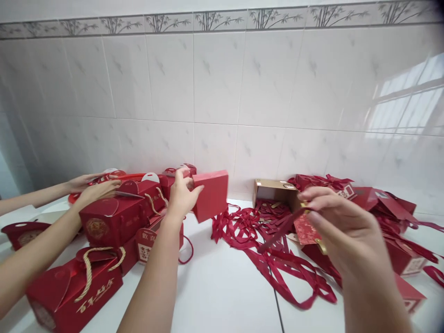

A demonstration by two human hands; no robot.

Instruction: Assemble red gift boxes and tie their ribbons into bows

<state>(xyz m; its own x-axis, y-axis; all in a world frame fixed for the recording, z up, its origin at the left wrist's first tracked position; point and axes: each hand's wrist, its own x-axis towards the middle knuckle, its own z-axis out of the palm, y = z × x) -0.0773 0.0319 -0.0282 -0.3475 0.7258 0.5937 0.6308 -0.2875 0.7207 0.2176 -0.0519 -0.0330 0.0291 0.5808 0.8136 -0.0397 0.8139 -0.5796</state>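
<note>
My left hand (183, 196) grips a flat red box (212, 196) by its left side, tilted and raised above the white table (215, 277). My right hand (342, 226) pinches a dark red ribbon (282, 230) near a small gold-coloured end piece at the fingertips. The ribbon's other end hangs down toward a tangled heap of red ribbons (239, 229) on the table. Behind the ribbon stands an open cardboard box (275, 185) on its side, with more dark red strips in it.
Red gift boxes with rope handles (78, 286) crowd the left side. Another person's hands (100, 189) work among them at the far left. Ribboned red boxes (378, 203) are piled on the right. A tiled wall (215, 78) closes off the back.
</note>
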